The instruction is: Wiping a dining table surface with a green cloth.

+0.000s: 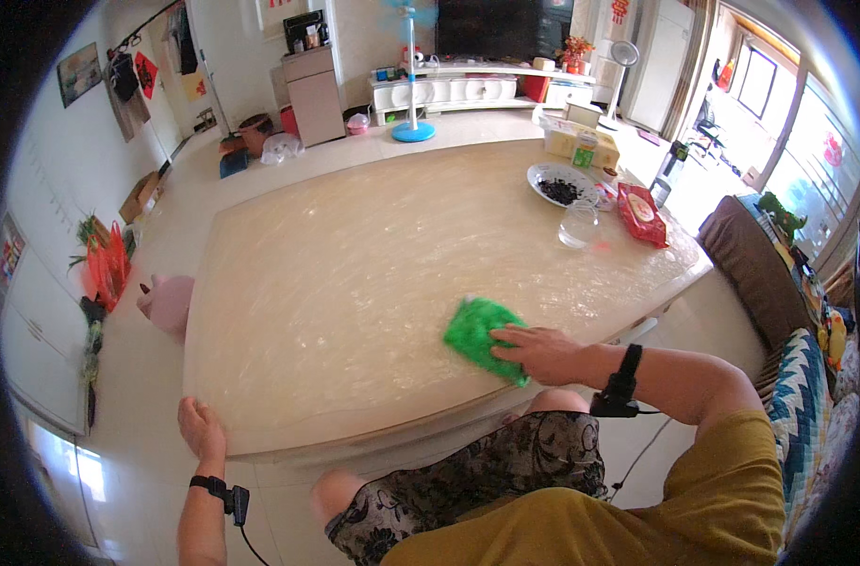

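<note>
My right hand (543, 351) lies on a green cloth (481, 334), pressing it flat on the table near the front edge. Under the cloth is a large table (331, 283) with a shiny, wrinkled clear cover. My left hand (202, 428) rests at the table's front left corner, with no object visible in it; its fingertips curl by the edge. Both wrists wear black straps with small devices and cables.
At the table's far right stand a white plate (541, 177) of dark pieces, a clear glass bowl (578, 225), a red packet (641, 214), a yellowish box (564, 141) and a bottle (669, 173). A pink stool-like object (168, 304) is beside the left edge; a sofa (745, 262) is at right.
</note>
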A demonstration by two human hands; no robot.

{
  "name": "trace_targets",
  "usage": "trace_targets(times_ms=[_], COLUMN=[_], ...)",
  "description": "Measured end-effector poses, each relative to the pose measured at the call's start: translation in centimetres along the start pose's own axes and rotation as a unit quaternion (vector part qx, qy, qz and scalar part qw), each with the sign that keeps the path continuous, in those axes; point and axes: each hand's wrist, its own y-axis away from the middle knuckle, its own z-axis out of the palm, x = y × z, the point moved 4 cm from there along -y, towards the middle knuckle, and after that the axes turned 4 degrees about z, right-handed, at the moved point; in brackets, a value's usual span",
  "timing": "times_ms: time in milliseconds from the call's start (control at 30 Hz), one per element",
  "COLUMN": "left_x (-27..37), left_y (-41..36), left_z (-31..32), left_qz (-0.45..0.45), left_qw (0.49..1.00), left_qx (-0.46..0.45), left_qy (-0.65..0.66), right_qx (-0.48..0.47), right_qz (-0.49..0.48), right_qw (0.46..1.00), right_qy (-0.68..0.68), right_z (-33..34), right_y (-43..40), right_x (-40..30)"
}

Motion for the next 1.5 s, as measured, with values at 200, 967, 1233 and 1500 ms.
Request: trace_targets(times_ms=[200,967,1233,1500], left_x=[0.1,-3.0,-3.1,-9.5], left_y=[0.2,-0.7,-1.5,-2.5], left_z=[-0.7,1.6,3.8,5.1], left_qz=[0.019,0.005,-0.001,0.049], left_qw=[0.999,0.999,0.993,0.998], left_qx=[0.023,-0.047,-0.117,-0.024], left_qy=[0.01,-0.015,-0.003,-0.008], right_qx=[-0.031,0.056,0.144,0.167], right_qz=[0.198,0.139,0.436,0.57], right_qw=[0.979,0.988,0.888,0.804], right_qy=[-0.023,-0.027,-0.039,-0.025], right_z=[-1.6,0.6,2.7,2.3], right_y=[6.1,4.0,15.9,19.8], right_x=[5.7,2.1,14.7,22.5])
